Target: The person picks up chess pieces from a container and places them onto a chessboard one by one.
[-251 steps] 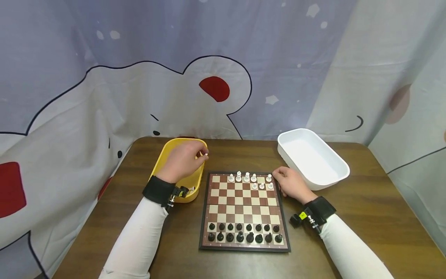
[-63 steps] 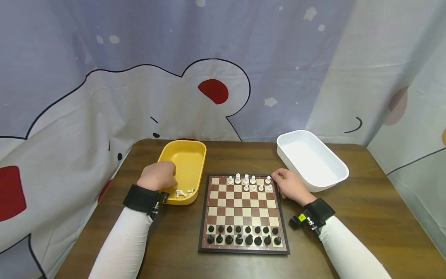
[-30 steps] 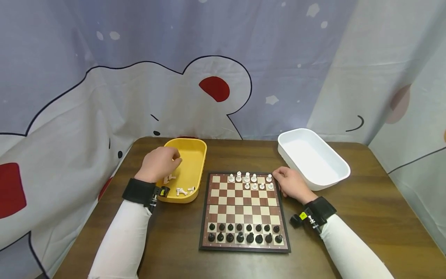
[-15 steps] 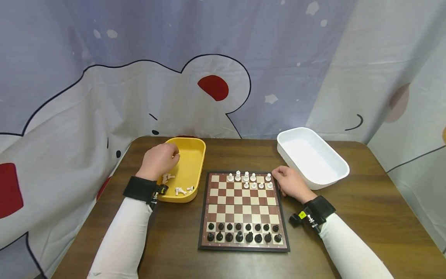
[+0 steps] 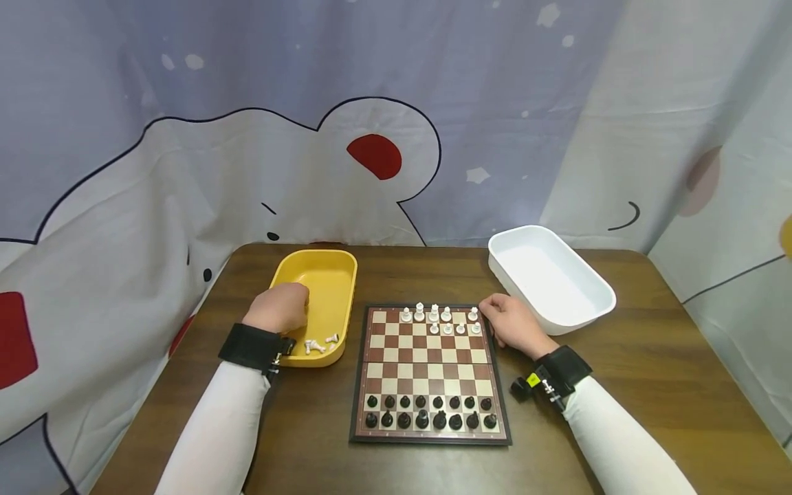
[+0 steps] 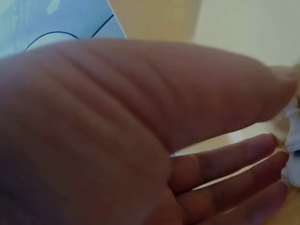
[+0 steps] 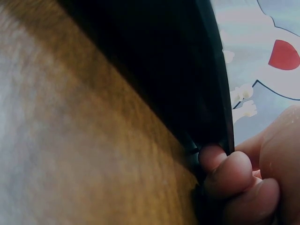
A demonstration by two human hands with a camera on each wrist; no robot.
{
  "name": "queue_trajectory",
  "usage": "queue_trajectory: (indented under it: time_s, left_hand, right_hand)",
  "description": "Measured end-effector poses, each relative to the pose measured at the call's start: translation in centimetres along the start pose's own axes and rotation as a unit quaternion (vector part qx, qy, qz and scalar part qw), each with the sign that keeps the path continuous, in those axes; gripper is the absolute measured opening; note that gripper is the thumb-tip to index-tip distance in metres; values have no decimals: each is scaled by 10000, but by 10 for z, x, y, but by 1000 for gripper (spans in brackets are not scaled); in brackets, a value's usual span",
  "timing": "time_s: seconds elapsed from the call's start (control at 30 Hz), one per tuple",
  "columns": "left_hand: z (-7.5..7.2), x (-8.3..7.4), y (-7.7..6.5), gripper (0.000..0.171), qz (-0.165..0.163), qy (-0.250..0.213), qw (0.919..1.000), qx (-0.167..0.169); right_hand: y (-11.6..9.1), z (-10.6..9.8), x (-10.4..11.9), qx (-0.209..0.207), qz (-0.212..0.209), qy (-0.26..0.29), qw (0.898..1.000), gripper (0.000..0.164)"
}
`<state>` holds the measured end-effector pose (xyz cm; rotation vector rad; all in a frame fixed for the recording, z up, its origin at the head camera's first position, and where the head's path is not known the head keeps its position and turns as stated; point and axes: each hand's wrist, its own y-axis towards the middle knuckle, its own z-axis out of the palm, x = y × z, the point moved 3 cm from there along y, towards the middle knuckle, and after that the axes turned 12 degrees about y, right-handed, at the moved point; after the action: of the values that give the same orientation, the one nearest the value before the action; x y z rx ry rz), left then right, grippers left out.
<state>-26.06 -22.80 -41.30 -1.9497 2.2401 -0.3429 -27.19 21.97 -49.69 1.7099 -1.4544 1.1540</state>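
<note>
My left hand is down inside the yellow bin, at its left side. In the left wrist view, thumb and fingers reach toward white chess pieces at the right edge; the index finger is hidden, and I cannot tell whether they pinch one. More white pieces lie in the bin's near end. My right hand grips the far right edge of the chessboard, fingers curled there. White pieces stand along its far rows, with gaps. Black pieces fill the two near rows.
A white bin stands beyond my right hand, its near end beside the board. All of this sits on a brown wooden table. A patterned curtain hangs right behind the table's far edge.
A fourth white pawn has joined the row since the oldest frame. My left hand rose above the bin, then lowered back into it within the last half second. The right hand stays put.
</note>
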Motion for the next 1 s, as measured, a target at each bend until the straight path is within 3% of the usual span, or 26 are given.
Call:
queue_trajectory:
  time_s: [0.27, 0.7, 1.0]
  left_hand:
    - [0, -2, -11, 13, -164, 113, 9998, 81]
    - [3, -2, -7, 10, -137, 293, 9993, -162]
    - [4, -2, -6, 6, -124, 322, 9993, -126]
  right_hand:
    - [4, 1, 1, 2, -46, -4, 10000, 33]
    - [1, 1, -1, -19, -32, 14, 10000, 36]
    - [3, 1, -4, -27, -32, 12, 10000, 35]
